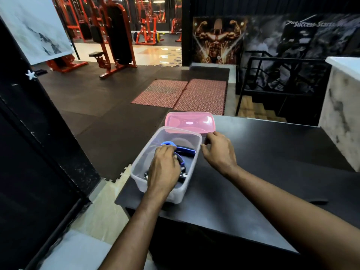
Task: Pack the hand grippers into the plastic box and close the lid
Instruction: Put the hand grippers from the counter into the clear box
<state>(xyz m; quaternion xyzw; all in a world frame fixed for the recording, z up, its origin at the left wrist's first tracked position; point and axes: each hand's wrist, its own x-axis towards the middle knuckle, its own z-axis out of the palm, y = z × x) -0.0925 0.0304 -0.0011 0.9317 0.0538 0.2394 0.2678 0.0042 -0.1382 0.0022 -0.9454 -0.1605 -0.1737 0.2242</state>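
Gym machines in red and black fill the room behind, and a black counter (272, 162) in front carries the work. Near its left edge sits the clear plastic box (191, 184), open, with the pink lid (190, 121) lying flat just behind it, touching or nearly touching the far rim. The left hand (164, 168) is down inside the box, its grip curled over the hand grippers (185, 150), though whether it clasps one or only presses on it cannot be told. The right hand (218, 151) hovers beside the far right corner of the box, its grip loosely half-open and holding nothing. The step in hand looks like settling the grippers low in the box; doing it well means laying them flat and nested so that no handle stands above the rim, then drawing the left hand out before the lid comes over. The right hand is well placed to steady the box or reach the lid. The grippers show blue and black handles with a blue loop at the far end and some metal near the wrist; how many there are is unclear.
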